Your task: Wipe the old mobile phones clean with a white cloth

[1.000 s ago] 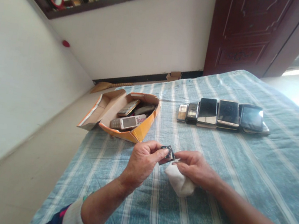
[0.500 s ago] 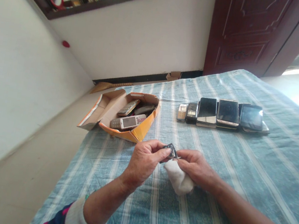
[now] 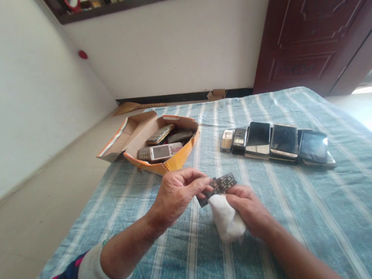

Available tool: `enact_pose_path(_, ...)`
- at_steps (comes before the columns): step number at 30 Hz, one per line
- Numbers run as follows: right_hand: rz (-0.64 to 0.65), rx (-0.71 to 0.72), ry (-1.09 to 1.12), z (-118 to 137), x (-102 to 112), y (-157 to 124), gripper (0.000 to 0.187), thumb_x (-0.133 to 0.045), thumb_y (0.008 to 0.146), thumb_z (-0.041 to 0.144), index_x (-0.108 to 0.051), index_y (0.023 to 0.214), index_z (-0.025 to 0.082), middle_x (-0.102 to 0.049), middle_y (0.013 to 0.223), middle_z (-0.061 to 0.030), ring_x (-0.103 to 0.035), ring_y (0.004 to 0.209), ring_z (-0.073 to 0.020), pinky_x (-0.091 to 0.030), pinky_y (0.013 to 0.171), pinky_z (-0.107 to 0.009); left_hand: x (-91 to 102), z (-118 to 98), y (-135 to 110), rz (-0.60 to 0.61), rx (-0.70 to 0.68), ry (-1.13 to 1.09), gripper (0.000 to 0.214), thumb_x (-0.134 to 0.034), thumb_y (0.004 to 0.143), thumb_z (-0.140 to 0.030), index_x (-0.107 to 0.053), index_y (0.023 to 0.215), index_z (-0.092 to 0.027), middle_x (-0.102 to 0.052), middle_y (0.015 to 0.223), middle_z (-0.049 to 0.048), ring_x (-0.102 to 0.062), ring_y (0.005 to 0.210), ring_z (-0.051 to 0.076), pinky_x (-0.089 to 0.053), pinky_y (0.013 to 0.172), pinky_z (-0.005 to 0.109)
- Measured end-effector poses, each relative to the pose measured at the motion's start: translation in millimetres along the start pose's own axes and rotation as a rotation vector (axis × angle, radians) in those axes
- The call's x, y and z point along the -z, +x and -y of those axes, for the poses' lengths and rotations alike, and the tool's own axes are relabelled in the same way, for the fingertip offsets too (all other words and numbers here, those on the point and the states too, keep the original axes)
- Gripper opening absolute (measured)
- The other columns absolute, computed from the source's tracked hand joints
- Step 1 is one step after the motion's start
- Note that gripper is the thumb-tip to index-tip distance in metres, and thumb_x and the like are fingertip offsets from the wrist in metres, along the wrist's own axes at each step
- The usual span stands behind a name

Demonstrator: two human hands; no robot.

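My left hand [image 3: 177,196] pinches a small dark keypad phone [image 3: 218,187] by its lower end, and the phone tilts up to the right. My right hand [image 3: 248,209] is closed on a white cloth [image 3: 226,220], which it presses against the phone from the right. Both hands hover just above a blue striped bedsheet [image 3: 301,212].
An open orange cardboard box [image 3: 157,147] with several old keypad phones sits at the sheet's left edge. A row of several phones [image 3: 276,143], small keypad ones and larger touchscreen ones, lies further back. A dark wooden door [image 3: 313,37] stands behind, a white wall to the left.
The dark phone has turned in my left hand so its keypad face shows and its top points up to the right. My right hand with the cloth has shifted slightly against it.
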State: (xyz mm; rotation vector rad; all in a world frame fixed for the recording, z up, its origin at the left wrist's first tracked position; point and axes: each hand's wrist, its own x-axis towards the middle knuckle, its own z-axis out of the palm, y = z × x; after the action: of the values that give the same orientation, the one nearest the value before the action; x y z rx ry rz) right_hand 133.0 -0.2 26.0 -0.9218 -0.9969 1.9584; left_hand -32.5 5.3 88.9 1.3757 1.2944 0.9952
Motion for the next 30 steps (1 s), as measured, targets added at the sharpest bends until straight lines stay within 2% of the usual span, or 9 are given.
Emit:
enact_pose_path(4,-0.046,-0.014,0.032,1.3,0.6,0.1,0.027,-0.071,0.063,0.037,-0.058,0.059,0.014,-0.049,0.047,0.0035,-0.039,0.039,-0.0057,-0.026,0.036,-0.018,9.2,0.4,1.2,-0.123,-0.221,0.224,0.013,-0.069,0.074,-0.024,-0.072,0.082,-0.014,-0.073,0.085,0.0051,-0.066,0.077,0.016,-0.053,0.069,0.024)
enact_pose_path(6,-0.057,-0.011,0.027,1.9,0.8,-0.2,0.025,-0.071,0.063,0.035,-0.058,0.059,0.014,-0.049,0.046,0.0038,-0.039,0.038,-0.0056,-0.026,0.036,-0.018,12.7,1.0,1.1,-0.143,-0.251,0.317,0.015,-0.070,0.072,-0.022,-0.072,0.084,-0.014,-0.072,0.089,0.0054,-0.066,0.080,0.016,-0.053,0.072,0.025)
enact_pose_path(8,-0.052,-0.006,0.019,2.7,0.6,-0.5,0.024,-0.071,0.062,0.034,-0.059,0.059,0.013,-0.049,0.046,0.0038,-0.039,0.038,-0.0055,-0.025,0.036,-0.018,14.9,1.7,0.4,-0.095,-0.194,0.323,0.018,-0.070,0.071,-0.022,-0.071,0.087,-0.013,-0.072,0.086,0.0050,-0.066,0.077,0.016,-0.053,0.071,0.025)
enact_pose_path(12,-0.038,0.014,0.032,4.3,-0.3,-0.5,0.025,-0.071,0.062,0.033,-0.055,0.056,0.014,-0.049,0.047,0.0035,-0.039,0.039,-0.0053,-0.026,0.038,-0.018,15.4,2.0,-1.5,0.110,0.011,0.207,0.014,-0.066,0.074,-0.023,-0.071,0.083,-0.013,-0.070,0.070,0.0023,-0.063,0.062,0.013,-0.052,0.060,0.023)
enact_pose_path(15,-0.029,0.021,0.040,5.0,-0.4,-0.2,0.028,-0.073,0.062,0.034,-0.053,0.056,0.015,-0.050,0.048,0.0036,-0.040,0.040,-0.0056,-0.026,0.039,-0.019,13.7,0.7,-1.9,0.151,0.091,0.142,0.012,-0.067,0.073,-0.022,-0.070,0.077,-0.012,-0.068,0.066,0.0016,-0.060,0.057,0.011,-0.050,0.054,0.021)
enact_pose_path(20,-0.013,0.031,0.047,3.7,0.7,-0.1,0.029,-0.074,0.064,0.035,-0.055,0.058,0.015,-0.050,0.050,0.0037,-0.039,0.041,-0.0057,-0.025,0.039,-0.019,9.8,0.1,-0.8,0.123,0.102,0.100,0.011,-0.068,0.070,-0.022,-0.067,0.074,-0.012,-0.065,0.064,0.0008,-0.057,0.056,0.010,-0.048,0.052,0.020)
enact_pose_path(25,0.045,0.079,0.040,0.0,2.5,0.9,0.026,-0.072,0.069,0.036,-0.060,0.063,0.014,-0.051,0.054,0.0035,-0.040,0.047,-0.0064,-0.028,0.043,-0.020,6.4,3.3,0.4,0.230,0.116,0.189,0.016,-0.067,0.072,-0.026,-0.066,0.066,-0.011,-0.058,0.057,-0.0009,-0.050,0.053,0.008,-0.041,0.050,0.019)
enact_pose_path(30,0.083,0.102,0.017,-2.1,3.2,2.1,0.026,-0.071,0.072,0.037,-0.070,0.079,0.013,-0.056,0.059,0.0017,-0.043,0.050,-0.0075,-0.031,0.045,-0.020,5.2,5.3,0.8,0.202,0.082,0.267,0.017,-0.065,0.072,-0.025,-0.063,0.062,-0.012,-0.053,0.053,-0.0024,-0.047,0.051,0.009,-0.038,0.048,0.020)
